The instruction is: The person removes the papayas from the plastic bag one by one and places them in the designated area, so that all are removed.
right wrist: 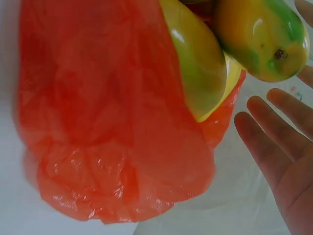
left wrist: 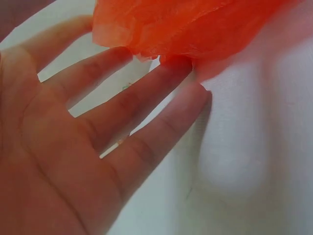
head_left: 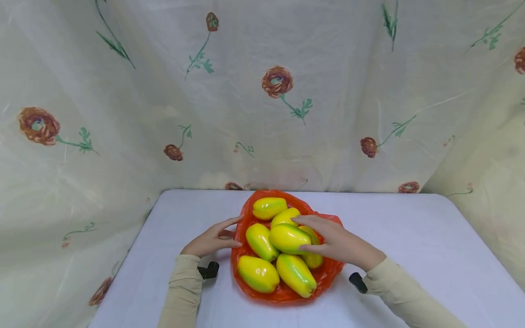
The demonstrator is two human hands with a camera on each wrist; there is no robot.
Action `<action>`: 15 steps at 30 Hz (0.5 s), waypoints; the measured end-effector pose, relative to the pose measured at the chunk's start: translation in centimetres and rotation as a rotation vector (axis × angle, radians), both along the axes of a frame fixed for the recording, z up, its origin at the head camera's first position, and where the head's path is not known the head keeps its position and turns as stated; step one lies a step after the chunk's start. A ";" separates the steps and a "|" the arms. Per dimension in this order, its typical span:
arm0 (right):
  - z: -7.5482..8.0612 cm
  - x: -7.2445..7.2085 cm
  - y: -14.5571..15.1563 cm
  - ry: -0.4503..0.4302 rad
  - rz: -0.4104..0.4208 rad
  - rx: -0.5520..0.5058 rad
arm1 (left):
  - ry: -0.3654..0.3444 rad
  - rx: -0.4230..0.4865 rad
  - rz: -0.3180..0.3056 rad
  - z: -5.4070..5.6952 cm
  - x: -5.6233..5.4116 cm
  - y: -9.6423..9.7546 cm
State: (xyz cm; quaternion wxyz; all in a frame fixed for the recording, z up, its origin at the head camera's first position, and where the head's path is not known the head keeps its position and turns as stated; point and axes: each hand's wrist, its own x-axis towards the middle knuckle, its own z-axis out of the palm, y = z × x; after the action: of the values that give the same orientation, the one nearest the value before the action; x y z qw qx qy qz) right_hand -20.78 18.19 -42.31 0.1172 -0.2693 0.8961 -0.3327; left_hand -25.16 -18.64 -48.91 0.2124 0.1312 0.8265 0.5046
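Note:
Several glossy yellow-green papayas lie heaped in a red plastic bag (head_left: 287, 298), its mouth spread wide. One papaya (head_left: 289, 238) sits on top of the others near the middle. My right hand (head_left: 344, 241) reaches over the bag's right side, thumb and fingers apart around the end of that top papaya; in the right wrist view its fingers (right wrist: 274, 147) are extended beside the papaya's dark-tipped end. On the bag's left side is my left hand (head_left: 211, 239), fingers spread. The left wrist view has its fingertips right at the thin red plastic (left wrist: 161, 29).
The bag stands on a white-covered table (head_left: 393, 228). A pale curtain (head_left: 328, 114) with printed flowers hangs behind the table's far edge and along both sides. Dark wrist camera mounts (head_left: 209, 270) jut out near both cuffs.

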 end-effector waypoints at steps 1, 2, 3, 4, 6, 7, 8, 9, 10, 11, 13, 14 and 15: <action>0.0 0.0 -0.1 0.004 0.002 0.002 | 0.003 -0.004 0.003 0.1 0.0 0.0; 0.1 0.0 -0.2 0.009 0.002 0.005 | 0.006 -0.008 0.003 0.1 0.0 0.1; 0.1 0.0 -0.3 0.014 -0.001 0.012 | 0.010 -0.010 0.001 0.2 0.0 0.1; 0.1 -0.1 -0.4 0.015 -0.001 0.017 | 0.017 -0.012 -0.006 0.3 0.0 0.1; 0.0 -0.1 -0.6 0.017 0.004 0.024 | 0.023 -0.018 -0.017 0.5 0.0 0.2; 0.0 -0.2 -0.7 0.014 0.009 0.023 | 0.024 -0.018 -0.024 0.5 0.0 0.2; 0.0 -0.2 -0.9 0.015 0.013 0.025 | 0.027 -0.019 -0.034 0.5 0.0 0.2; -0.1 -0.3 -1.0 0.016 0.019 0.026 | 0.028 -0.015 -0.044 0.5 0.0 0.2; -0.1 -0.3 -1.2 0.018 0.029 0.024 | 0.031 -0.016 -0.057 0.4 0.0 0.2; -0.2 -0.4 -1.3 0.021 0.038 0.023 | 0.029 -0.016 -0.065 0.4 0.0 0.2; -0.3 -0.4 -1.6 0.025 0.051 0.022 | 0.031 -0.012 -0.084 0.3 0.0 0.2; -0.4 -0.4 -1.7 0.025 0.056 0.026 | 0.033 -0.010 -0.091 0.2 0.0 0.1; -0.5 -0.4 -1.8 0.023 0.059 0.028 | 0.034 -0.008 -0.095 0.1 0.0 0.1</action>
State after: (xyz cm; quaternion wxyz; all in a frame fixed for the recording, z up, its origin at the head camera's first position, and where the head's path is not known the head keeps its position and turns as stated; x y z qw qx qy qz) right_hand -21.18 16.41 -42.82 0.1203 -0.2978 0.8937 -0.3134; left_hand -25.16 -18.54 -48.84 0.2227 0.1780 0.8248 0.4883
